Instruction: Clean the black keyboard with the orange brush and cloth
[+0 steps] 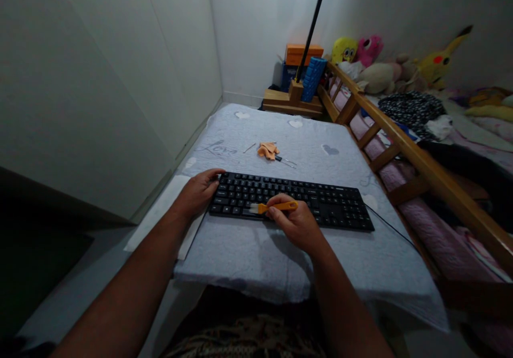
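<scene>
A black keyboard lies flat across the cloth-covered table. My left hand grips its upper left corner, thumb and fingers closed at the edge. In my right hand is a small brush with an orange-yellow handle, pinched between thumb and fingers. Its pale bristles point left and lie over the keys of the bottom row, near the space bar. Beyond the keyboard rest a crumpled orange cloth, a two-pronged metal tool with a black end, and a thin white stick.
A pale blue tablecloth covers the table. White paper or board sits under my left forearm. The keyboard's cable runs off to the right, toward a wooden bed rail. Plush toys, boxes and a blue roller stand farther back.
</scene>
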A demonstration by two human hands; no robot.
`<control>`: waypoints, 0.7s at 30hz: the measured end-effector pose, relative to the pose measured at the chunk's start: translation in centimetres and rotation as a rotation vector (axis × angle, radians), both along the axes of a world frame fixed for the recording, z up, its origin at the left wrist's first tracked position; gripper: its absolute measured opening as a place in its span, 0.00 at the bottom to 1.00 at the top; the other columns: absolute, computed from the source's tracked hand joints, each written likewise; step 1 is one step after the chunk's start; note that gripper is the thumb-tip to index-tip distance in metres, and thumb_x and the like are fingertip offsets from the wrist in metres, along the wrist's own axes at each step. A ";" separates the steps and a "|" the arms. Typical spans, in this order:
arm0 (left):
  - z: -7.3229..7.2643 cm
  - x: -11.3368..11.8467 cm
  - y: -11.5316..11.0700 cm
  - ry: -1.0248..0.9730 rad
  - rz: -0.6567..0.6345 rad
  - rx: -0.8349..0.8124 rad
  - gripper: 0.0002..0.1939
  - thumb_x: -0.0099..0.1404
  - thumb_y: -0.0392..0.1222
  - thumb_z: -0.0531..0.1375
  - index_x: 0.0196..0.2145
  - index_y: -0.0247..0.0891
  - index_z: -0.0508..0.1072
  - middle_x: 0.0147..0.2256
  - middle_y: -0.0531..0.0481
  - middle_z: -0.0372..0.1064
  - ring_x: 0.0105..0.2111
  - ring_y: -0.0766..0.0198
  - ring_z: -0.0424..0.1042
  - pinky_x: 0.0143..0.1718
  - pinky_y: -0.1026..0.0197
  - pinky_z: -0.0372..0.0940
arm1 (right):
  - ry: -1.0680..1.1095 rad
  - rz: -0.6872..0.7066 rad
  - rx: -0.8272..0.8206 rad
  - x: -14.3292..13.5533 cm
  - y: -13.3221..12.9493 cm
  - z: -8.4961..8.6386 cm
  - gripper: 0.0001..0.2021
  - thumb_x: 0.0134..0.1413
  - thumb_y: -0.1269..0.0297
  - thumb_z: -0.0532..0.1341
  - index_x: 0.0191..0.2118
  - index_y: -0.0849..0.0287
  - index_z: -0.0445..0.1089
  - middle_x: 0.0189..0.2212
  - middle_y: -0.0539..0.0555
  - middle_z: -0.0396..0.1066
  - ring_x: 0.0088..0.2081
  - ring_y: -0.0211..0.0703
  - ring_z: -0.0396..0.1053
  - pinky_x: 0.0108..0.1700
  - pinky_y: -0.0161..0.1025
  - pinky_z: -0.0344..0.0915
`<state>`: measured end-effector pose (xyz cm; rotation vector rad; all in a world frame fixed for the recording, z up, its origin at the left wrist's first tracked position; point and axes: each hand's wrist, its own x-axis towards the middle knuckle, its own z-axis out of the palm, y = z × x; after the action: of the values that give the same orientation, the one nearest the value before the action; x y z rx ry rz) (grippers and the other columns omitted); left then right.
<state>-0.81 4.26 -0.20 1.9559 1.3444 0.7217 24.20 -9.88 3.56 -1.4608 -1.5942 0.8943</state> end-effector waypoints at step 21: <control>0.1 0.1 -0.2 0.005 0.011 -0.008 0.25 0.63 0.47 0.53 0.54 0.36 0.75 0.47 0.43 0.77 0.44 0.53 0.75 0.51 0.53 0.68 | -0.121 -0.242 -0.080 8.3 -3.1 0.6 0.08 0.55 0.61 0.57 0.32 0.57 0.71 0.24 0.50 0.71 0.27 0.41 0.69 0.30 0.37 0.61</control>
<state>-0.71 4.07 -0.10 1.9471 1.3599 0.7162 32.55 -12.97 4.20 -1.7507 -1.4411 0.7494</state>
